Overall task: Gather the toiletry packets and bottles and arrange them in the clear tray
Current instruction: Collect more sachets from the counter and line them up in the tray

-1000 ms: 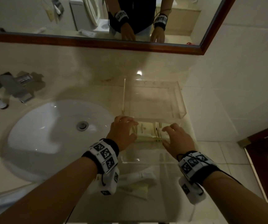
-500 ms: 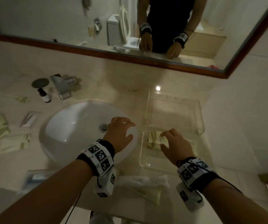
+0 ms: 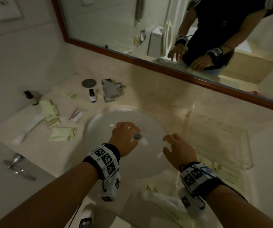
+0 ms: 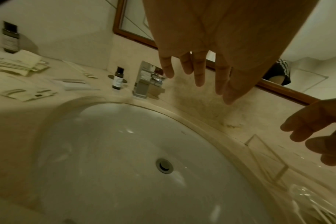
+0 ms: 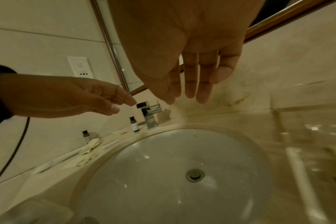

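Observation:
Both my hands hover over the white sink (image 3: 102, 122), fingers straight, holding nothing. My left hand (image 3: 125, 135) is above the drain; my right hand (image 3: 173, 145) is just right of it. The clear tray (image 3: 241, 139) stands to the right of the basin, with pale green packets (image 3: 227, 173) lying at its near end. More green packets (image 3: 51, 116) lie scattered on the counter left of the sink. A small dark bottle (image 3: 92, 96) stands by the faucet (image 3: 111, 91), and another dark bottle (image 3: 29, 94) stands at the far left.
A long white tube (image 3: 28, 127) and a small flat box (image 3: 76, 114) lie among the left packets. Plastic-wrapped items (image 3: 162, 199) sit on the counter's front edge. A mirror (image 3: 148, 30) runs along the back wall. A round metal disc (image 3: 88, 83) lies behind the bottle.
Both hands let go of the packets in the tray and moved left over the sink. The view swung left, showing the left counter.

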A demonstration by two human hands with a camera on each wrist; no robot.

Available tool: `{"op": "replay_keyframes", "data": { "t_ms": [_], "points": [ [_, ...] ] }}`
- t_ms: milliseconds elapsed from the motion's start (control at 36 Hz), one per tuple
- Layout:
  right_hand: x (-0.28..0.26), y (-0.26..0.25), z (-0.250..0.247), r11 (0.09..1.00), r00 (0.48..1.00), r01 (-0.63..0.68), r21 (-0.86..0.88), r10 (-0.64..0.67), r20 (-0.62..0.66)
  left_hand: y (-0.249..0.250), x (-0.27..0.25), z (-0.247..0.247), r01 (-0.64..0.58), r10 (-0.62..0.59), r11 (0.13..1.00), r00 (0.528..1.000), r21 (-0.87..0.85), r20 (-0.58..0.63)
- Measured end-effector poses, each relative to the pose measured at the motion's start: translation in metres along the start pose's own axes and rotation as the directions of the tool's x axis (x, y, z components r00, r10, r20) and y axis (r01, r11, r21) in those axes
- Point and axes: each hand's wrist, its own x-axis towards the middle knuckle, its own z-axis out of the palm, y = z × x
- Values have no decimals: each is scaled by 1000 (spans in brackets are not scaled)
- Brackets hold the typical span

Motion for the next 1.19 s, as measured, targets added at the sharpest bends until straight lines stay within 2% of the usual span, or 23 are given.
{"op": "replay_keyframes", "data": {
  "t_ms": [583, 694, 944, 1056, 1194],
  "points": [
    [91, -163, 46, 990, 981, 138, 10, -138, 134, -180, 5, -76, 163, -162, 986, 985, 21, -61],
    [106, -192, 58, 988, 974, 157, 2, -155, 163, -209, 4, -90, 232, -230, 972, 971, 33, -60],
    [131, -247, 88, 980, 959, 201, 3, -197, 202, -267, 2, -115, 258, -253, 963, 965, 78, -77],
    [137, -264, 103, 978, 957, 207, 13, -205, 206, -292, -2, -122, 323, -319, 943, 946, 83, -61],
    [143, -283, 120, 973, 943, 228, 36, -230, 241, -320, -7, -130, 397, -404, 897, 915, 197, -6]
  ]
}}
